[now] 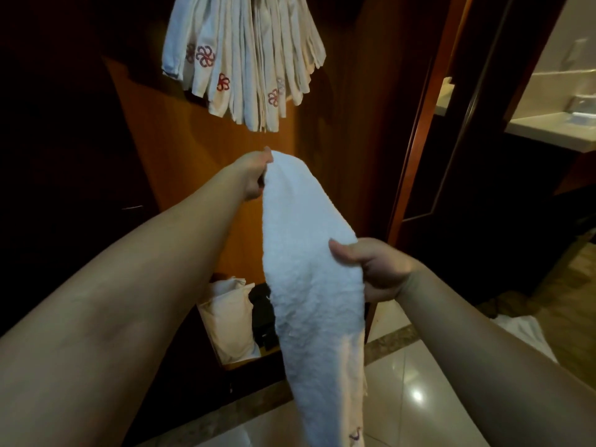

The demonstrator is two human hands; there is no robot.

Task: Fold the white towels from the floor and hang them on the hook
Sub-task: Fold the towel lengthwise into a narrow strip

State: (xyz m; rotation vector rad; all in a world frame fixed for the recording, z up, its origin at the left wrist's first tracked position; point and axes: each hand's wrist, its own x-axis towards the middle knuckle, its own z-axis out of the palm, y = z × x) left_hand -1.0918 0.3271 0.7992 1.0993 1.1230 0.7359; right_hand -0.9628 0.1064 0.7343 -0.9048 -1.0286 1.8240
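A white towel (309, 272), folded into a long strip, hangs down the middle of the view. My left hand (254, 175) pinches its top end, stretched out toward the wooden wall. My right hand (371, 269) grips the strip's right edge about halfway down, thumb on the front. The lower end, with a small embroidered mark, falls to the bottom of the frame. Above, several folded white towels (242, 59) with red flower emblems hang in a bunch; the hook holding them is out of view.
A wooden closet panel (193, 175) stands straight ahead. A white bag (225, 317) and dark items sit on the closet floor. More white cloth (522, 330) lies on the tiled floor at right. A doorway opens to a bathroom counter (548, 130).
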